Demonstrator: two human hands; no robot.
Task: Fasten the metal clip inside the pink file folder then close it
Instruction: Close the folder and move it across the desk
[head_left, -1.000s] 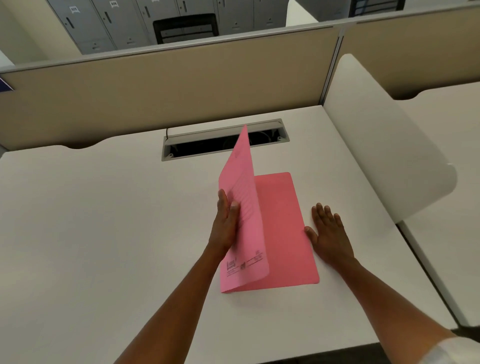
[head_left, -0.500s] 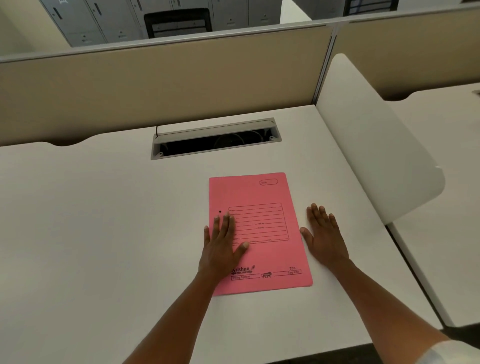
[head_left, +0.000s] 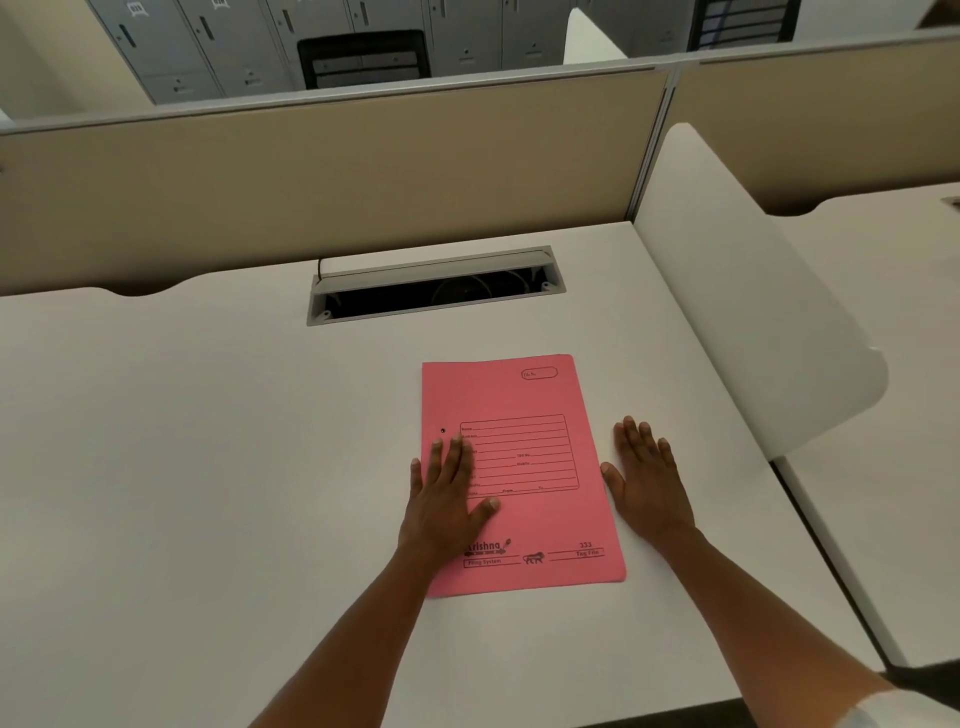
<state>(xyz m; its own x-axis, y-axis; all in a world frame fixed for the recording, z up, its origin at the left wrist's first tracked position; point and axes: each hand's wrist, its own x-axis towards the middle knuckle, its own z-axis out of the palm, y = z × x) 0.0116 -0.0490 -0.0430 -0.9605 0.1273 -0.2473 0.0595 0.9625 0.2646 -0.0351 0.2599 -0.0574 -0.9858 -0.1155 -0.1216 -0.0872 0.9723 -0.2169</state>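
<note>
The pink file folder (head_left: 535, 405) lies closed and flat on the white desk (head_left: 208, 467), its printed cover facing up. My left hand (head_left: 447, 499) rests palm down on the folder's left part, fingers spread. Just off the folder's right edge, my right hand (head_left: 644, 478) lies flat on the desk with its thumb near the edge. The metal clip is hidden inside the closed folder; only a small dark hole shows near the left margin.
A rectangular cable slot (head_left: 436, 286) opens in the desk behind the folder. A beige partition (head_left: 363, 171) stands at the back. A white curved divider (head_left: 753, 312) rises along the right side, with another desk beyond it.
One second ago my left hand held the front cover upright. The cover has come down flat, the folder is closed, and my left hand now lies on top. My right hand stayed put.
</note>
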